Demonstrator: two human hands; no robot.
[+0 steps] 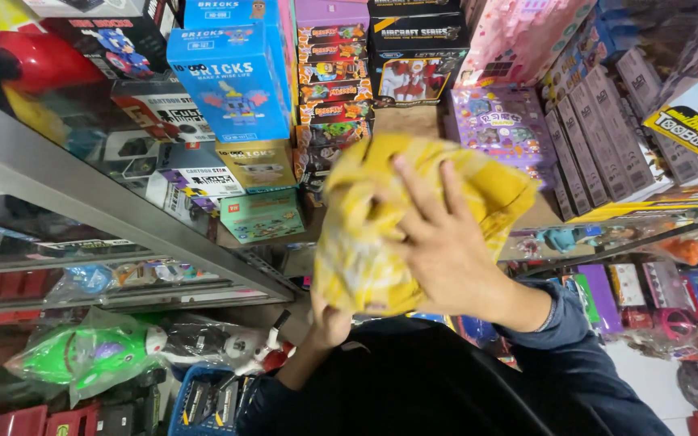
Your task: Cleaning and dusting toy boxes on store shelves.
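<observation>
A yellow checked cloth (365,234) is bunched up in front of me, blurred by motion. My right hand (438,242) lies spread flat on its front, fingers pointing up and left. My left hand (329,319) grips the cloth's lower edge from below, mostly hidden behind the fabric. Both arms wear dark blue sleeves (575,355). The cloth hangs in front of a shelf of boxed toys.
A grey metal shelf edge (123,210) runs diagonally at left. Above it stand blue building-brick boxes (232,77), a purple box (498,121) and grey boxes (607,129). Bagged toys, among them a green one (90,351), hang below. A blue basket (203,404) sits low left.
</observation>
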